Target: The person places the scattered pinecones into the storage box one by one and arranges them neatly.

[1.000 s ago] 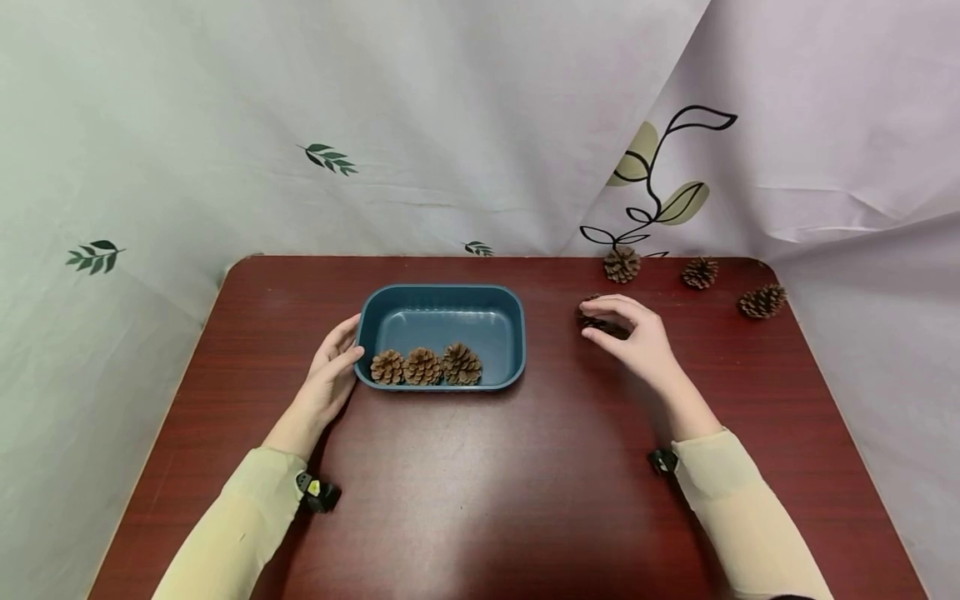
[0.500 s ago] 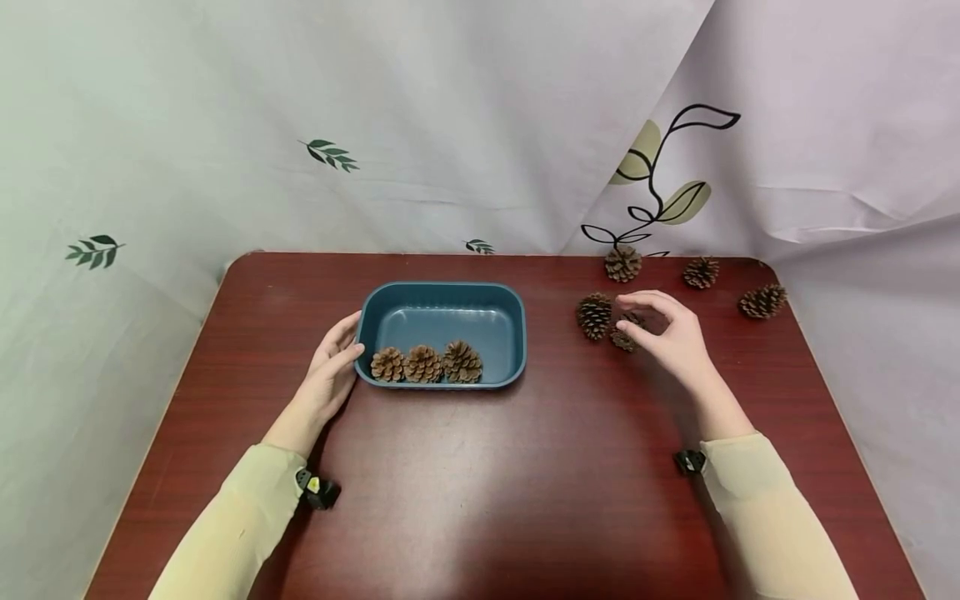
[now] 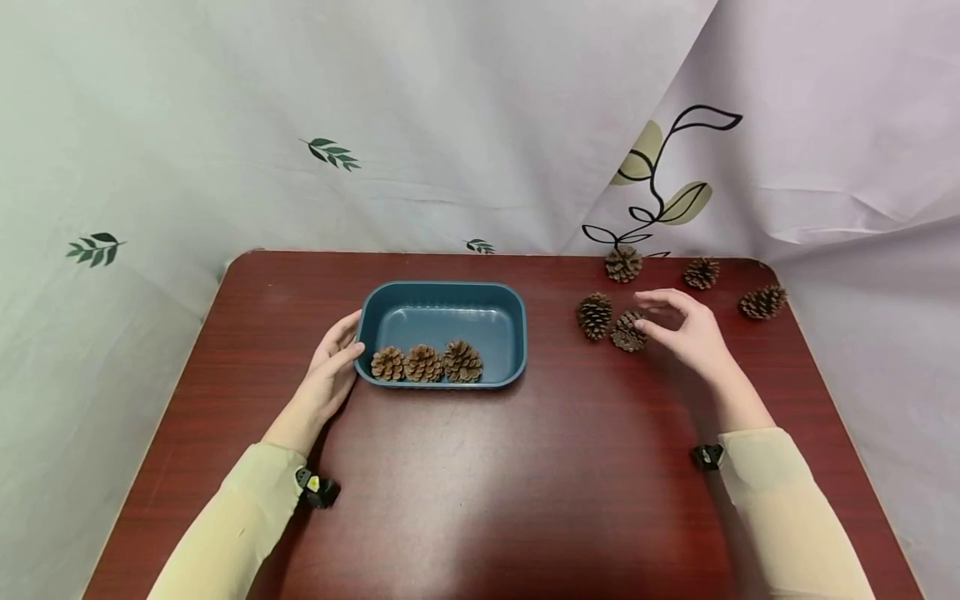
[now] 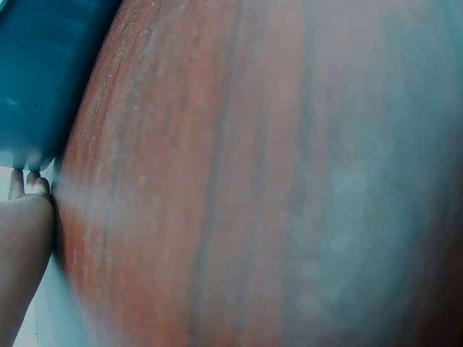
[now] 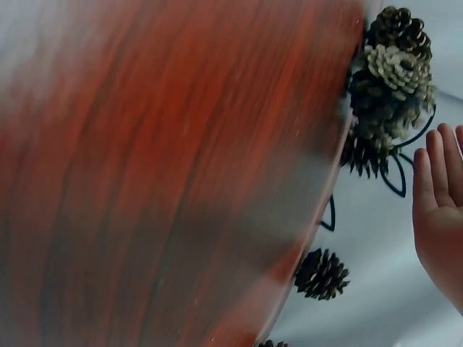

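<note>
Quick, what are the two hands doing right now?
Left hand: open, resting against the blue tray.
Right hand: open, holding nothing, beside a pine cone.

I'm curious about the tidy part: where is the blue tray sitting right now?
In the head view, the blue tray sits left of the table's middle, three pine cones lined along its near wall, and the left hand touches its left end.

pinecone [image 3: 627, 332] | brown, on table; beside another | tray [image 3: 442, 296] | blue, three cones inside
</note>
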Demonstrator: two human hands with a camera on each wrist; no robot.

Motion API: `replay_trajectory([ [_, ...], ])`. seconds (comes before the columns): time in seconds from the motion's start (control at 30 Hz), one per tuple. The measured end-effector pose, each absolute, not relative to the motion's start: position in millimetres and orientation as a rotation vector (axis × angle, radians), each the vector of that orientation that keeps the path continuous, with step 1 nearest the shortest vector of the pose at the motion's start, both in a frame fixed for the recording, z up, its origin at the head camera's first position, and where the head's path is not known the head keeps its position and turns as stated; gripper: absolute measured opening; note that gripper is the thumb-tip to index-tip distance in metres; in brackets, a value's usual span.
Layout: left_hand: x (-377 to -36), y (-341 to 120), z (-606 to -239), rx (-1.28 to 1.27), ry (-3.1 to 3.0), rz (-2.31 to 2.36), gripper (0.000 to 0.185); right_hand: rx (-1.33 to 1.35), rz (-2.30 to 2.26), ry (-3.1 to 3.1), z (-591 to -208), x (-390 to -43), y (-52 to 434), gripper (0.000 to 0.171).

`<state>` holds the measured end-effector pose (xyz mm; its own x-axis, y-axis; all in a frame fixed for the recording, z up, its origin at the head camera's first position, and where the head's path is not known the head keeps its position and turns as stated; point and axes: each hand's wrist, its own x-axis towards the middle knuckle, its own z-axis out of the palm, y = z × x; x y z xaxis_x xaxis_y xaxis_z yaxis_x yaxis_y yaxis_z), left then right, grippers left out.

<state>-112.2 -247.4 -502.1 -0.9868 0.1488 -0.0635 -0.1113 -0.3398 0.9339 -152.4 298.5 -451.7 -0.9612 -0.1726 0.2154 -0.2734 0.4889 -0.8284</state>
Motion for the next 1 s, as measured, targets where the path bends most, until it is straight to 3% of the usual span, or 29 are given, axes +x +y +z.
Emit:
replay_trajectory([
  [1.0, -113, -249, -506, 0.061, 1.705, 2.455, 0.052, 0.328, 1.957, -2.783, -464, -169, 337, 0.050],
])
